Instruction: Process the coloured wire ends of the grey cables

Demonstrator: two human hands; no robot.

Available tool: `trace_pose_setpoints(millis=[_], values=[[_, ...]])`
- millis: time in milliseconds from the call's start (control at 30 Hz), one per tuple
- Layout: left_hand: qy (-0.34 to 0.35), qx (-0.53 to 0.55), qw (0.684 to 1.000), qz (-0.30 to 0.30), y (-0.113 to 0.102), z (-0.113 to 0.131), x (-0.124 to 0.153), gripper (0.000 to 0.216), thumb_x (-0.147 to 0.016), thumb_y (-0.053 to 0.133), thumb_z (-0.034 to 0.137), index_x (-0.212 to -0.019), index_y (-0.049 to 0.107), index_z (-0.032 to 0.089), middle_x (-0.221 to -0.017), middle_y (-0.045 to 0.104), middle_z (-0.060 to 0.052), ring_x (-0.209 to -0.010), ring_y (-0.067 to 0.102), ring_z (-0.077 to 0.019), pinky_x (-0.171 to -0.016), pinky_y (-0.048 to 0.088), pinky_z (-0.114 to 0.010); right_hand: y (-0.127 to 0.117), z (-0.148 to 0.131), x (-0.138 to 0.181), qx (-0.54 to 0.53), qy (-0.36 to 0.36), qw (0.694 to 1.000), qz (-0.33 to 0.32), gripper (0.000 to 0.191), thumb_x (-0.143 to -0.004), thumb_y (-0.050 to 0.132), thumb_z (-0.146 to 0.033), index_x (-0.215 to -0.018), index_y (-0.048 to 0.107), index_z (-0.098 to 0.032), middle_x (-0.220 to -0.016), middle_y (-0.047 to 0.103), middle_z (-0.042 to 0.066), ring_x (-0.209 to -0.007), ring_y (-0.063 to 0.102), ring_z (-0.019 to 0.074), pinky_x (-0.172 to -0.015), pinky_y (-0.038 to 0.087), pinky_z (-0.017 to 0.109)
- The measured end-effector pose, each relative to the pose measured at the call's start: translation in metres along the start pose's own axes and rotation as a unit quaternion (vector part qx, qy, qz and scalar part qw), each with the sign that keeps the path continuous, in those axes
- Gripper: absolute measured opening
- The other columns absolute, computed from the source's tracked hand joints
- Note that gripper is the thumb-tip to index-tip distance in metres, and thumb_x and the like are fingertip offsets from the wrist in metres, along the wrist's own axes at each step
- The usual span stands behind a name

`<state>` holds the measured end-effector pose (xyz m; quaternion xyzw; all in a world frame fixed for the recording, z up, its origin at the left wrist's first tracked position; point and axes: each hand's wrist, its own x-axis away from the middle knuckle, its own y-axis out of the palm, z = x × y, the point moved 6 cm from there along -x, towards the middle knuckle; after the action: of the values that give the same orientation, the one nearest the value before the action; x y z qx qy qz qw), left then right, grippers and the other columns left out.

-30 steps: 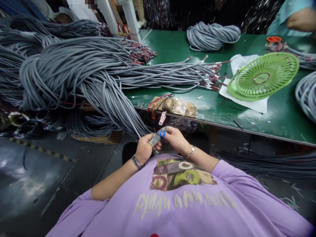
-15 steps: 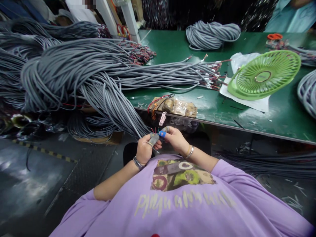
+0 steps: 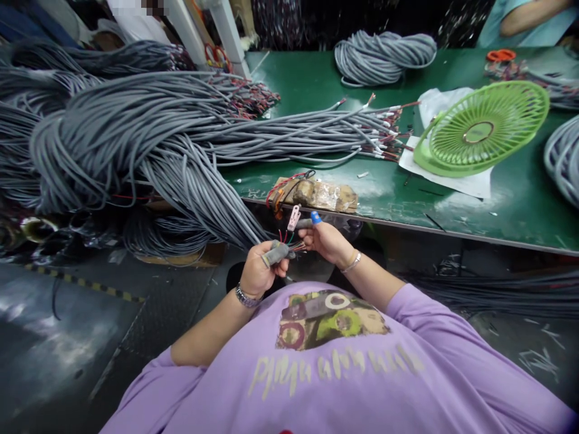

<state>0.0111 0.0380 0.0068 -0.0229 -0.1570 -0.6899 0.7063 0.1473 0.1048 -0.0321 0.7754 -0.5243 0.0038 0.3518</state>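
My left hand [image 3: 262, 268], its thumb in a grey finger cover, is closed on the end of a grey cable. Thin coloured wires [image 3: 296, 246] fan out of that end, and a few red and green ones stand up beside them. Just right of the wires is my right hand [image 3: 328, 242], its blue-tipped thumb lifted and apart from the grey-covered finger. Its lower fingers curl near the wire tips; whether they touch cannot be made out. A thick bundle of grey cables [image 3: 203, 187] runs down from the table to my left hand.
On the green table [image 3: 452, 220] lie more grey cables [image 3: 289, 135] with stripped ends, a coiled cable [image 3: 384, 57], a green fan [image 3: 482, 129] and orange-handled scissors [image 3: 501, 55]. A taped block [image 3: 323, 194] with a pink clip [image 3: 294, 218] sits at the edge. Another person's arm [image 3: 534, 17] shows behind.
My right hand has moved slightly right and its thumb has lifted off the wires, which now show fanned out. My left hand has shifted a little left, still holding the cable.
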Motion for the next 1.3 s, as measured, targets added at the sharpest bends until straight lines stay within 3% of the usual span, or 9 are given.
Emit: trace_pose_setpoints(millis=[67,133,267,333,400,533,767,1300], values=[[-0.022,-0.008,0.999,-0.03,0.004,0.001,-0.003,0.036,-0.062,0.075,0.047,-0.059,0.058,0.016,-0.044,0.056,0.001,-0.032,0.043,-0.0073,-0.033,0.031,-0.019,0.012,-0.003,-0.004,0.002,0.028,0.998,-0.06,0.055,-0.072,0.067,-0.068,-0.084,0.065,-0.015,-0.075,0.062,0.002,-0.052,0.045,0.0071,-0.048,0.039,0.022],[-0.035,-0.014,0.998,-0.048,0.005,0.002,-0.007,0.036,-0.062,0.075,0.047,-0.059,0.058,0.015,-0.042,0.055,0.001,-0.031,0.042,-0.0072,-0.033,0.03,-0.02,0.022,-0.007,-0.007,0.013,0.004,0.996,-0.091,0.054,-0.068,0.071,-0.066,-0.085,0.065,-0.015,-0.072,0.06,0.001,-0.05,0.041,0.006,-0.047,0.035,0.021],[-0.047,-0.002,0.997,-0.062,0.001,0.001,-0.018,0.035,-0.061,0.075,0.047,-0.06,0.059,0.015,-0.04,0.053,0.001,-0.03,0.039,-0.0068,-0.032,0.027,-0.02,0.018,-0.017,-0.01,0.08,-0.148,0.986,0.017,0.053,-0.066,0.072,-0.067,-0.069,0.057,-0.016,-0.056,0.048,-0.004,-0.046,0.029,0.0049,-0.045,0.021,0.022],[-0.05,0.01,0.997,-0.063,-0.002,0.0,-0.022,0.035,-0.059,0.075,0.046,-0.061,0.059,0.015,-0.039,0.052,0.001,-0.029,0.038,-0.0067,-0.032,0.025,-0.02,0.014,-0.017,-0.01,0.093,-0.187,0.976,0.063,0.056,-0.067,0.067,-0.072,-0.066,0.054,-0.017,-0.055,0.047,-0.004,-0.047,0.03,0.0056,-0.045,0.022,0.023],[-0.056,0.017,0.996,-0.07,-0.003,-0.002,-0.025,0.034,-0.059,0.075,0.045,-0.06,0.058,0.016,-0.039,0.051,0.002,-0.029,0.037,-0.0066,-0.032,0.024,-0.02,0.017,-0.014,-0.013,0.074,-0.175,0.981,0.048,0.059,-0.068,0.061,-0.076,-0.069,0.055,-0.018,-0.058,0.048,-0.004,-0.049,0.033,0.0063,-0.046,0.026,0.023],[-0.064,0.024,0.993,-0.092,0.0,-0.004,-0.028,0.034,-0.06,0.076,0.044,-0.056,0.057,0.016,-0.038,0.051,0.002,-0.029,0.037,-0.0061,-0.032,0.024,-0.02,0.03,-0.007,-0.02,-0.021,-0.083,0.996,-0.03,0.063,-0.066,0.062,-0.078,-0.078,0.063,-0.016,-0.062,0.049,-0.003,-0.052,0.036,0.007,-0.048,0.031,0.022],[-0.072,0.02,0.992,-0.101,0.001,-0.01,-0.029,0.034,-0.058,0.076,0.045,-0.058,0.061,0.015,-0.036,0.05,0.001,-0.027,0.036,-0.0063,-0.03,0.022,-0.019,0.03,-0.007,-0.022,-0.087,-0.068,0.994,0.023,0.056,-0.065,0.071,-0.07,-0.075,0.063,-0.015,-0.059,0.047,-0.004,-0.053,0.037,0.007,-0.051,0.032,0.022],[-0.079,0.015,0.991,-0.108,0.005,-0.012,-0.032,0.036,-0.055,0.078,0.044,-0.058,0.063,0.011,-0.036,0.051,0.001,-0.026,0.037,-0.0059,-0.029,0.025,-0.017,0.031,-0.006,-0.022,-0.132,-0.067,0.989,0.023,0.052,-0.067,0.074,-0.064,-0.07,0.062,-0.014,-0.055,0.05,-0.004,-0.048,0.039,0.0054,-0.047,0.033,0.021]])
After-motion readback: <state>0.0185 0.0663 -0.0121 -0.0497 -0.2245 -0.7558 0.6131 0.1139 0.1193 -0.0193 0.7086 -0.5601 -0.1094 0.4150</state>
